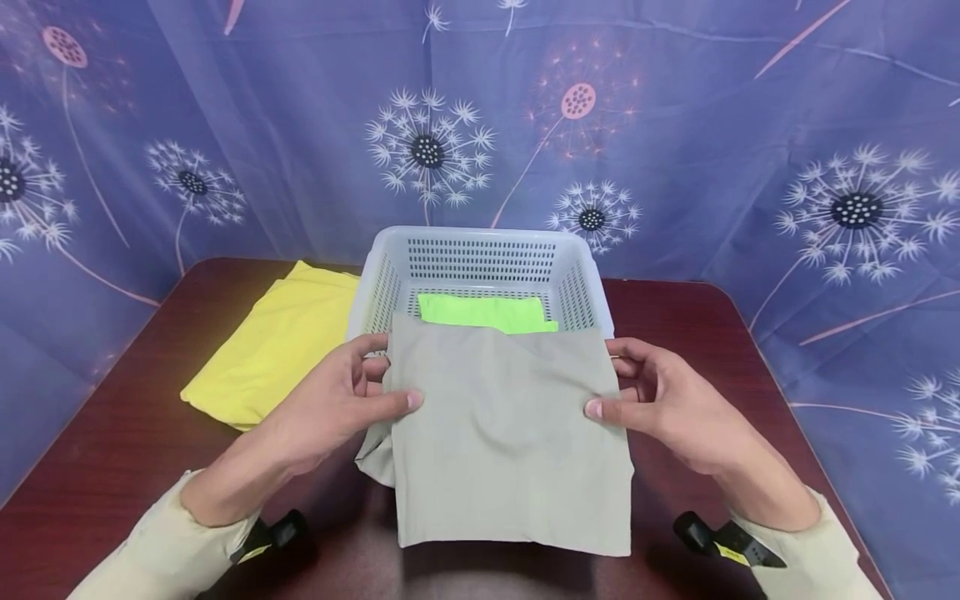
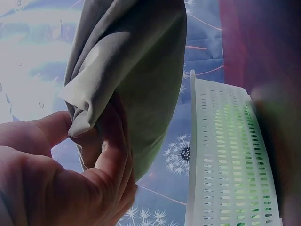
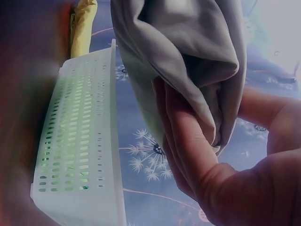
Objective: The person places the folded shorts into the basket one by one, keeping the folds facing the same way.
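Note:
A folded grey cloth (image 1: 510, 442) hangs in front of the basket, held up by both hands. My left hand (image 1: 360, 392) pinches its left edge, thumb on the near face and fingers behind. On the opposite edge my right hand (image 1: 652, 400) grips in the same way. Layered folds of the grey cloth (image 2: 108, 61) show between thumb and fingers in the left wrist view, and again as grey cloth (image 3: 188, 47) in the right wrist view. Behind it stands a white plastic basket (image 1: 480, 235) with slotted walls. Bright green cloth (image 1: 483, 310) lies inside the basket, its lower part hidden by the grey cloth.
Yellow cloth (image 1: 277, 342) lies flat on the dark red table (image 1: 112, 450), left of the basket. A blue curtain (image 1: 300, 100) with dandelion prints hangs behind and along the sides. Each wrist carries a black strap, such as the left strap (image 1: 251, 540).

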`<state>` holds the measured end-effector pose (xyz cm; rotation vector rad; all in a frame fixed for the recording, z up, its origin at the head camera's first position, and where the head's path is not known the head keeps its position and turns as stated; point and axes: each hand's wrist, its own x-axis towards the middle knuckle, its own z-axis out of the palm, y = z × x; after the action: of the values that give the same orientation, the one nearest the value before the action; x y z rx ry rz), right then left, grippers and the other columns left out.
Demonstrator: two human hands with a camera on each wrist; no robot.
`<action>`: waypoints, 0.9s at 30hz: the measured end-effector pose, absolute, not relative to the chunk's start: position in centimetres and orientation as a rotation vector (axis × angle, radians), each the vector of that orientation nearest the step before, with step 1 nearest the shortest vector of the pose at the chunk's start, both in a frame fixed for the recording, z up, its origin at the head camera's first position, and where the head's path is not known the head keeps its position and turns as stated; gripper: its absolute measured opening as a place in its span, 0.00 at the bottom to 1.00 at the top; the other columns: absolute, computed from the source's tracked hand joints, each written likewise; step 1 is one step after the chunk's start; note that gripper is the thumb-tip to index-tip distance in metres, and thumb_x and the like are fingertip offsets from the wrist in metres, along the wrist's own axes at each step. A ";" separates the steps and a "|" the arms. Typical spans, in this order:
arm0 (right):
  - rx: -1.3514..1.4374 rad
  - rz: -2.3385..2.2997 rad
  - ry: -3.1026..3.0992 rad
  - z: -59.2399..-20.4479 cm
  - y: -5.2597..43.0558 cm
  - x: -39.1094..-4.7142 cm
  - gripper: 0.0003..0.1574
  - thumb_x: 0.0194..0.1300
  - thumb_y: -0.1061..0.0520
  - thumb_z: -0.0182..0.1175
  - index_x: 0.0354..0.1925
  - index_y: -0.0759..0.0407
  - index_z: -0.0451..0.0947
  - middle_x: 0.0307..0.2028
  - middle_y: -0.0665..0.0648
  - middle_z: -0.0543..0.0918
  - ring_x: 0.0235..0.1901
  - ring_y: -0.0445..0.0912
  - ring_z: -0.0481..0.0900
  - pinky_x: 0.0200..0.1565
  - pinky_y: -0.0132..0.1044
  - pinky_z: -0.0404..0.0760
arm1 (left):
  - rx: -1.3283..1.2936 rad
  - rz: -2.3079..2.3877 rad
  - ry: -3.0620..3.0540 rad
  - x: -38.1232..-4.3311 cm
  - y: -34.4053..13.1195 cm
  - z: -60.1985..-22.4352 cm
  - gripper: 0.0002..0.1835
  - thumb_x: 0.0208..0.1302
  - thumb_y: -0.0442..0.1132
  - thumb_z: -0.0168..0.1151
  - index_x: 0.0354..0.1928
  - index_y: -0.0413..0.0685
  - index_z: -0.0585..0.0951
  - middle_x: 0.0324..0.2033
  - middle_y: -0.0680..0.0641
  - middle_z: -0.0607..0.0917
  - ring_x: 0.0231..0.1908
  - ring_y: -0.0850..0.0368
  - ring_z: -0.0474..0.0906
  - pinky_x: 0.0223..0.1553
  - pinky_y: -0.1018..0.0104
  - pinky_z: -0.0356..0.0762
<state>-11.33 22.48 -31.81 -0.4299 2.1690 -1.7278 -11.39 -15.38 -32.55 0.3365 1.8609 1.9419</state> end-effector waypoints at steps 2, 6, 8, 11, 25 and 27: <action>-0.418 -1.736 2.174 -31.8 22.4 -11.5 0.43 0.65 0.70 0.70 0.72 0.73 0.62 0.55 0.64 0.85 0.44 0.54 0.90 0.47 0.44 0.89 | 0.329 1.954 1.853 -11.7 -15.3 -32.6 0.43 0.68 0.26 0.67 0.77 0.34 0.52 0.57 0.32 0.82 0.49 0.47 0.89 0.52 0.54 0.87; -0.412 -1.776 2.151 -31.7 22.4 -12.0 0.40 0.65 0.71 0.69 0.70 0.73 0.63 0.54 0.62 0.87 0.43 0.52 0.90 0.46 0.45 0.90 | 0.312 1.967 1.859 -12.2 -15.2 -32.6 0.38 0.68 0.25 0.66 0.74 0.34 0.56 0.56 0.34 0.83 0.49 0.49 0.89 0.51 0.54 0.87; -0.414 -1.799 2.135 -31.7 22.3 -12.2 0.39 0.65 0.72 0.68 0.70 0.74 0.63 0.54 0.62 0.87 0.43 0.52 0.91 0.46 0.45 0.90 | 0.301 1.963 1.876 -12.5 -15.2 -32.6 0.38 0.68 0.26 0.66 0.74 0.34 0.57 0.57 0.34 0.82 0.49 0.49 0.88 0.51 0.55 0.87; -0.420 -1.822 2.119 -31.6 22.4 -12.6 0.38 0.66 0.72 0.68 0.69 0.74 0.63 0.53 0.61 0.87 0.43 0.52 0.91 0.46 0.46 0.90 | 0.286 1.959 1.893 -12.9 -15.1 -32.5 0.39 0.69 0.27 0.66 0.75 0.35 0.56 0.58 0.34 0.82 0.50 0.49 0.88 0.51 0.55 0.87; -0.395 -1.828 2.108 -31.1 22.5 -14.1 0.34 0.69 0.70 0.66 0.69 0.71 0.65 0.53 0.61 0.87 0.43 0.50 0.90 0.45 0.44 0.90 | 0.220 1.958 1.895 -14.3 -14.8 -32.0 0.36 0.73 0.32 0.65 0.76 0.39 0.58 0.59 0.35 0.83 0.47 0.47 0.90 0.45 0.47 0.89; -0.387 -1.830 2.113 -31.0 22.5 -14.4 0.34 0.69 0.69 0.66 0.69 0.71 0.65 0.53 0.60 0.88 0.42 0.49 0.90 0.44 0.43 0.90 | 0.210 1.967 1.890 -14.5 -14.7 -31.9 0.36 0.73 0.32 0.65 0.75 0.39 0.58 0.59 0.35 0.82 0.47 0.48 0.90 0.45 0.47 0.89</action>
<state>-14.37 22.48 -31.05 -0.3873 2.1128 -1.8302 -14.47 -14.73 -31.91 0.2096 1.8899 1.9670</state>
